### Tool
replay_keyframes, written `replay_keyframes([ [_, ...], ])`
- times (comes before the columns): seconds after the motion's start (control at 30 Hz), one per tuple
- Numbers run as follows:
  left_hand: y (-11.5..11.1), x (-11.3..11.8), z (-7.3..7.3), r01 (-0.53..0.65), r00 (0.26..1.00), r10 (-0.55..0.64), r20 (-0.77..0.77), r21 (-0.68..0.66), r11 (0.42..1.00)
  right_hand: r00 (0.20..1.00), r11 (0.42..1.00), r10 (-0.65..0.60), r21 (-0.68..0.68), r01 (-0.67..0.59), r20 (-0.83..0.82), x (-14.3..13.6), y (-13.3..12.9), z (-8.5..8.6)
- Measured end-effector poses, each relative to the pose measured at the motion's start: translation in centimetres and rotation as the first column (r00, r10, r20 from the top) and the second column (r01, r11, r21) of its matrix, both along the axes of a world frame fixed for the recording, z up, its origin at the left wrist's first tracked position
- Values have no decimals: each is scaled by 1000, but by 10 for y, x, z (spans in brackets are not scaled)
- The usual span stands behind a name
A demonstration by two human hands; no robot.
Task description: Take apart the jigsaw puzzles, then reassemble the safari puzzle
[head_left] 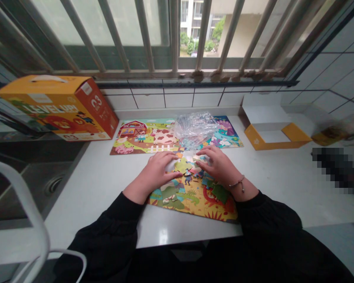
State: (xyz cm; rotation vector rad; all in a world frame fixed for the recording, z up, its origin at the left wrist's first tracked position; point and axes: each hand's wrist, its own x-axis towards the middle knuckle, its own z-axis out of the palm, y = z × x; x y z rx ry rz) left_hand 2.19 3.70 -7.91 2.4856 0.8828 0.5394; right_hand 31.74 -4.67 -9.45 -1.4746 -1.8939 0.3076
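Observation:
A yellow jungle puzzle [191, 200] lies on the white counter in front of me, with loose pieces heaped on its upper part. My left hand [161, 171] rests at the upper left of this puzzle, thumb and fingers apart around loose pieces. On the other side of the heap, my right hand [216, 163] has its fingers curved over pieces near the top; whether it grips one is too small to tell. A green piece [220, 193] lies on the puzzle below my right hand.
Behind the hands are a farm puzzle [147, 135], a blue puzzle [228, 133] and crumpled clear plastic [194, 127]. An orange box [61, 110] stands at left by a dark sink [32, 181]. An open yellow-white box [277, 137] sits at right.

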Motion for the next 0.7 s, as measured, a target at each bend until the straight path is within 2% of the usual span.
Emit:
replay_keyframes([
  [0.1, -5, 7, -5, 40, 997, -40, -65, -3, 999, 994, 996, 86, -31, -84, 61, -5, 0, -3],
  [0.2, -8, 11, -3, 76, 996, -76, -55, -5, 997, 989, 992, 110, -66, -103, 101, -6, 0, -3],
  [0.4, -13, 10, 19, 76, 997, -73, 31, -110, 991, 985, 988, 131, -100, -120, 110, -2, -1, -1],
  [0.5, -14, 9, 24, 76, 997, -70, 45, -166, 983, 989, 992, 105, -76, -98, 100, -2, -1, 0],
  [0.6, -11, 6, 20, -32, 998, 38, 58, -102, 994, 996, 998, 29, -51, -25, 87, 4, -3, 6],
  [0.7, -3, -1, 16, -205, 978, 205, 42, -11, 979, 984, 991, -129, -32, 134, 119, 19, -17, 15],
])
